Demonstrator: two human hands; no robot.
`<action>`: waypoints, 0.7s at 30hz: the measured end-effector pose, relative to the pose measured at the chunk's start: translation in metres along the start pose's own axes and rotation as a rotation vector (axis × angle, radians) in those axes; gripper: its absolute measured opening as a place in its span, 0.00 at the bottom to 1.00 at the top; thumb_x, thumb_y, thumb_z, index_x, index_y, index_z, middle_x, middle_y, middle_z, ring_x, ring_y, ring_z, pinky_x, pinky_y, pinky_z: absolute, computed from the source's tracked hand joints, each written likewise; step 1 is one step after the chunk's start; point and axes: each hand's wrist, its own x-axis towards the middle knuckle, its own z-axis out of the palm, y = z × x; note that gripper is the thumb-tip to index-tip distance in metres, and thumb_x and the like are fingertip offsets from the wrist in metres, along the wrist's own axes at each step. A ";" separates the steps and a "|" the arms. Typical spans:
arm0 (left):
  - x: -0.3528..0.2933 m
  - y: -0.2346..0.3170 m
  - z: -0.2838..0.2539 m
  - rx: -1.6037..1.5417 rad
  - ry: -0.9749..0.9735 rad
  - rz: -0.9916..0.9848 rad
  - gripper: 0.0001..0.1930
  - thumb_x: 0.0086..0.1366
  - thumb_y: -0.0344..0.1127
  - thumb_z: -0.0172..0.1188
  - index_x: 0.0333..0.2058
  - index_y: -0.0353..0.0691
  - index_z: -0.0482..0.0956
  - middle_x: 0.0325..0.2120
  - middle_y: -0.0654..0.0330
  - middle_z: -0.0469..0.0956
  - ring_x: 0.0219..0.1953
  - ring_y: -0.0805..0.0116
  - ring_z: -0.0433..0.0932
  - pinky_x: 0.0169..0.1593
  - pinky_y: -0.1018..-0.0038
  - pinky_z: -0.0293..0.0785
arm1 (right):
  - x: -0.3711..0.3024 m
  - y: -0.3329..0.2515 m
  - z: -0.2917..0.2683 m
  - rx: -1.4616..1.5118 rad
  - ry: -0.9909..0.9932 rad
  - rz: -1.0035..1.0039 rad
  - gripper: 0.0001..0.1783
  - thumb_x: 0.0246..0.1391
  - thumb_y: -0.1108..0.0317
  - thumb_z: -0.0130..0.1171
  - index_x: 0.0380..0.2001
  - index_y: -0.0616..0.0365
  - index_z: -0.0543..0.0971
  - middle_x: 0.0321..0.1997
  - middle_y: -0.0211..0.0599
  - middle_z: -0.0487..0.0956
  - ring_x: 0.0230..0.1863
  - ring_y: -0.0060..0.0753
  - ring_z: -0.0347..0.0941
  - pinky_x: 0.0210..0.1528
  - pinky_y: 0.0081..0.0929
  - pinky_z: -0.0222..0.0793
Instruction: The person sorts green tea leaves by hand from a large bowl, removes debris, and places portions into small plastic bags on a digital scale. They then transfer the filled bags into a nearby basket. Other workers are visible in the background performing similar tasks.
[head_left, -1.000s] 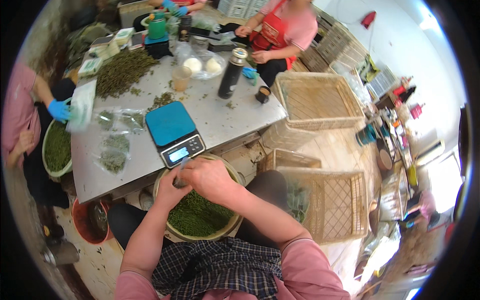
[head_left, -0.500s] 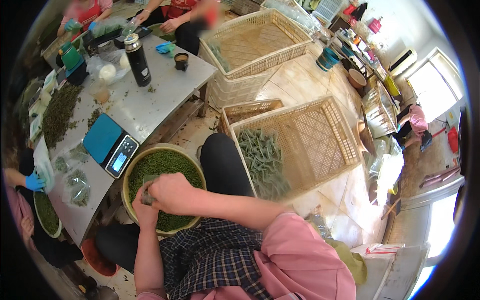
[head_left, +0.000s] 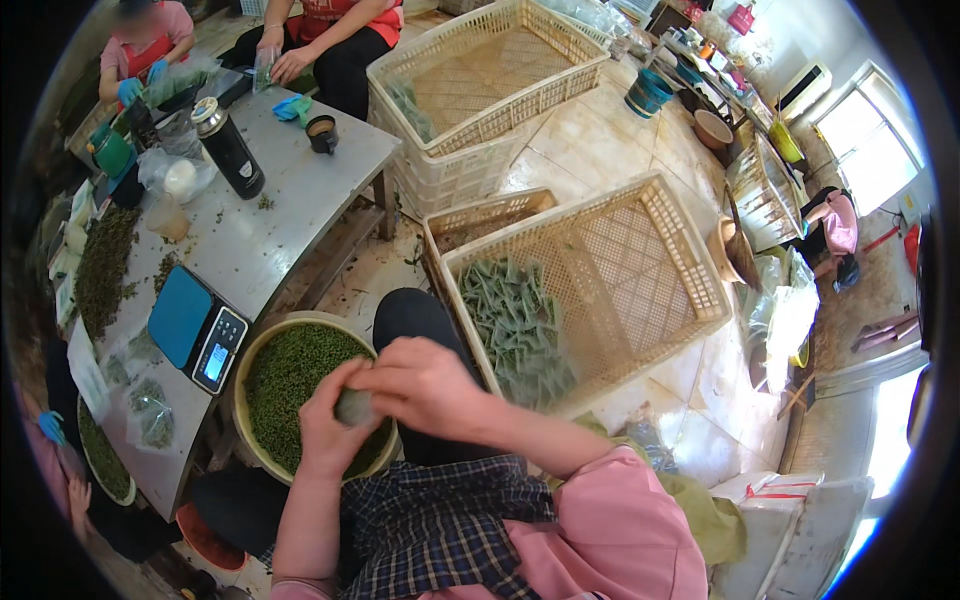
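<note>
A small clear pouch with green contents (head_left: 353, 407) is between my two hands, above the right side of a basin. My left hand (head_left: 328, 432) wraps round its body. The fingers of my right hand (head_left: 425, 388) are closed at its top, partly hiding it. Below them, the pale round basin (head_left: 241, 405) is filled with small green berries (head_left: 288, 380) that look like green peppercorns. Just beyond my right knee, a cream plastic crate (head_left: 690, 250) holds many flat green packets (head_left: 510, 325) along its left side.
A digital scale (head_left: 185, 320) lies on the metal table (head_left: 290, 215) at left, near filled clear bags (head_left: 150, 412), a black flask (head_left: 232, 155) and a dark mug (head_left: 322, 135). More stacked crates (head_left: 450, 170) stand behind. Co-workers in red aprons (head_left: 330, 25) sit across the table.
Both hands have moved right and slightly down with the pouch, from the basin's middle toward its right rim. My view has shifted, so table and crates appear further left.
</note>
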 end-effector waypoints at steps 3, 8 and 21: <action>0.023 0.005 0.001 0.008 0.067 0.097 0.34 0.45 0.28 0.69 0.54 0.40 0.70 0.51 0.55 0.73 0.53 0.60 0.73 0.53 0.68 0.70 | -0.014 0.033 -0.054 0.055 0.186 0.307 0.09 0.40 0.76 0.65 0.30 0.55 0.83 0.28 0.36 0.77 0.32 0.32 0.74 0.32 0.25 0.70; 0.018 -0.074 -0.023 -0.078 0.195 -0.124 0.21 0.55 0.26 0.62 0.50 0.40 0.74 0.47 0.56 0.75 0.47 0.68 0.76 0.48 0.71 0.73 | -0.095 0.195 -0.121 0.074 0.766 0.679 0.03 0.46 0.77 0.63 0.27 0.64 0.80 0.23 0.27 0.75 0.29 0.20 0.71 0.31 0.21 0.67; -0.056 -0.125 -0.038 -0.117 0.404 -0.358 0.08 0.61 0.26 0.57 0.39 0.36 0.80 0.32 0.58 0.81 0.33 0.74 0.79 0.39 0.78 0.75 | -0.150 0.375 -0.033 -0.596 0.154 0.868 0.12 0.52 0.63 0.55 0.27 0.62 0.79 0.27 0.51 0.79 0.33 0.53 0.77 0.36 0.41 0.71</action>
